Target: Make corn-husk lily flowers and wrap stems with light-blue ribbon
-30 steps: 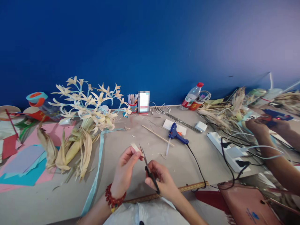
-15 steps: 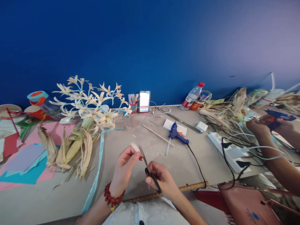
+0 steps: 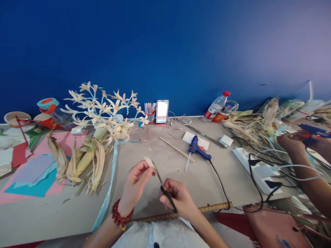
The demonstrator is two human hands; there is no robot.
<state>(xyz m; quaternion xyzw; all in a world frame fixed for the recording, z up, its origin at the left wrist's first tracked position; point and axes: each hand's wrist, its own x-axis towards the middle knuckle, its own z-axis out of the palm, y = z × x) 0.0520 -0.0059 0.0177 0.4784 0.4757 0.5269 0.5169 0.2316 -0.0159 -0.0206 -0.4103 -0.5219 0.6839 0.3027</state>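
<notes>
Between thumb and fingers my left hand pinches a small pale strip of corn husk. My right hand grips black-handled scissors, whose blades point up and left and lie against the husk strip. The blades look nearly closed. Both hands are above the near middle of the table. Beyond them a blue hot glue gun rests with a glue stick in it, near a thin wooden stick. To the left stands a spray of cream husk flowers on pale blue stems.
Corn husks and coloured paper lie left, by a light blue ribbon. A phone leans on the wall beside a cup of glue sticks. Right are a bottle, a power strip and another person's hands with a glue gun.
The view has shifted slightly left, so the table things sit a little further right. The husk strip is tilted differently at the blades; both hands stay nearly in place.
</notes>
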